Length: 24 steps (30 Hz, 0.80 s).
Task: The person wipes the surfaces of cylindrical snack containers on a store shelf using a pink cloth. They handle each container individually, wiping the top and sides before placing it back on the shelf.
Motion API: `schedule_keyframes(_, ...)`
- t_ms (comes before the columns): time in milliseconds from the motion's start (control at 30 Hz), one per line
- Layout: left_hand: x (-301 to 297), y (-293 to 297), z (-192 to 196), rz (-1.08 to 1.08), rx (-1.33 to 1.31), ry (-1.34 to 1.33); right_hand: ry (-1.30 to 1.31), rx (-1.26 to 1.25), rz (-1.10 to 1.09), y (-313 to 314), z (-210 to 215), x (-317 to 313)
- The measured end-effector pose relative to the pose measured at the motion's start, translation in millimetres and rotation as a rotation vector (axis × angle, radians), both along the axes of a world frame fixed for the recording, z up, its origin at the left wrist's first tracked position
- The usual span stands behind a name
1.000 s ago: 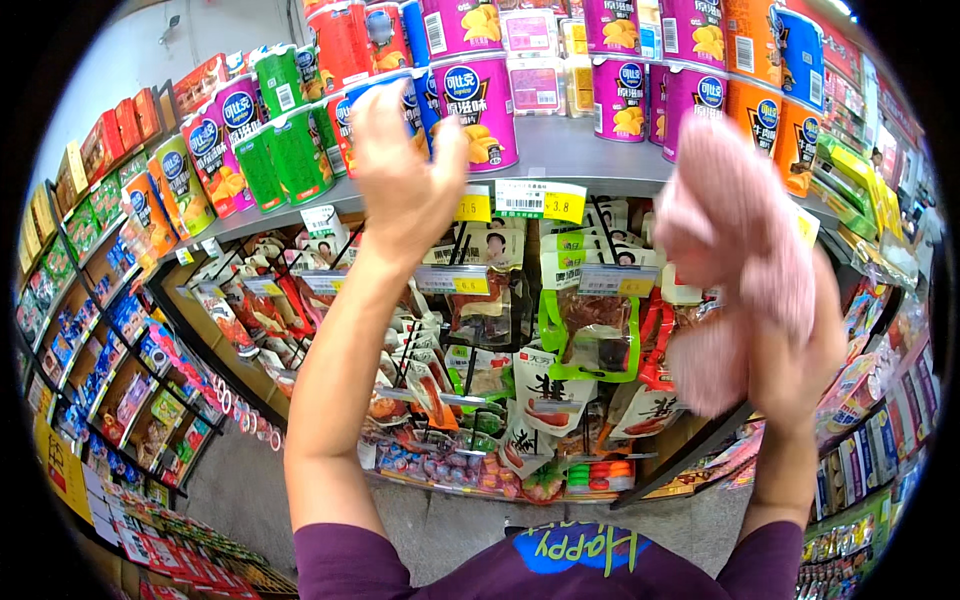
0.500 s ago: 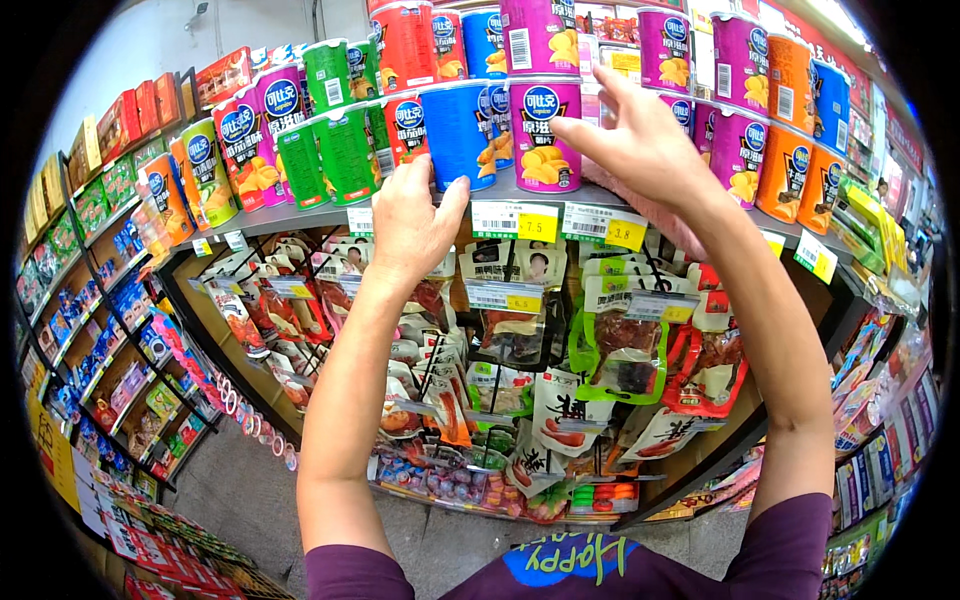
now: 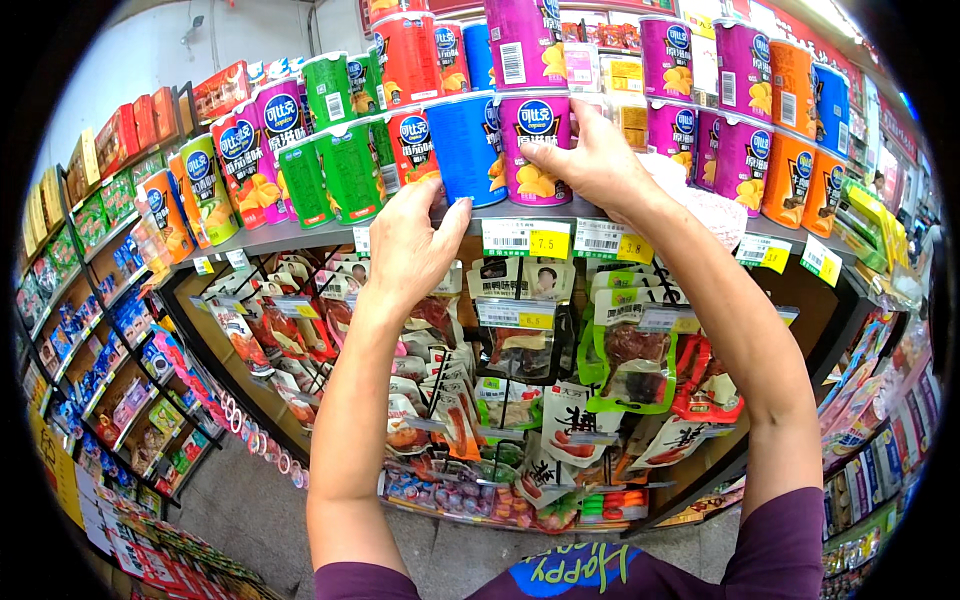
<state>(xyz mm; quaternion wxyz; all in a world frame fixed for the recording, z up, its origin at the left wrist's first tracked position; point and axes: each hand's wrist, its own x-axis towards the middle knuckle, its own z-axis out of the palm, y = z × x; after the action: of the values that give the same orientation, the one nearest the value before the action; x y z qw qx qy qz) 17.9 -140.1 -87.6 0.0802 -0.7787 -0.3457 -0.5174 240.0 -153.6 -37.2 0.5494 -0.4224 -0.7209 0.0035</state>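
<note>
My right hand (image 3: 612, 172) grips the right side of a purple chip canister (image 3: 535, 150). Its thumb lies across the front and its fingers reach round the side. Another purple canister (image 3: 525, 50) is stacked on top. Just left stands a blue canister (image 3: 460, 150), plain side outward. At its lower left edge is my left hand (image 3: 408, 240), thumb and fingers apart; the fingertips rest before the base of a red canister (image 3: 412, 140). Whether they touch it I cannot tell. A pale pink cloth (image 3: 705, 195) lies on the shelf beyond my right wrist.
Green canisters (image 3: 345, 170) stand left along the shelf, orange ones (image 3: 790, 180) right. Price tags (image 3: 525, 240) line the shelf edge (image 3: 300, 238). Below hang bagged snacks (image 3: 630, 350) on hooks. Racks of packets (image 3: 120, 370) rise at the left.
My right hand has come down and left from above, closing on the purple canister's side. The blue and purple stacks now sit slightly lower in view; my left hand stays close to the blue canister.
</note>
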Motion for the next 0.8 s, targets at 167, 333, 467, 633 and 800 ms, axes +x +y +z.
schedule_keyframes(167,-1.2,-0.2,-0.7,0.026,0.018,-0.001,-0.008,-0.019,-0.084,-10.0,-4.4,-7.0)
schedule_keyframes(333,2.2,6.0,-3.5,-0.035,0.080,-0.058,0.056,0.002,-0.043,-10.7,-9.0,-8.5)
schedule_keyframes(467,1.7,9.3,-2.0,0.019,0.065,-0.036,0.014,-0.028,-0.095,-17.7,-8.8,-10.8)
schedule_keyframes(633,3.6,3.9,-1.3,0.028,0.087,0.004,0.032,-0.009,-0.127,-17.9,-11.3,-7.9)
schedule_keyframes(800,1.0,7.3,-0.1,0.060,0.138,0.130,0.071,-0.003,-0.140,-15.0,-12.6,-6.2)
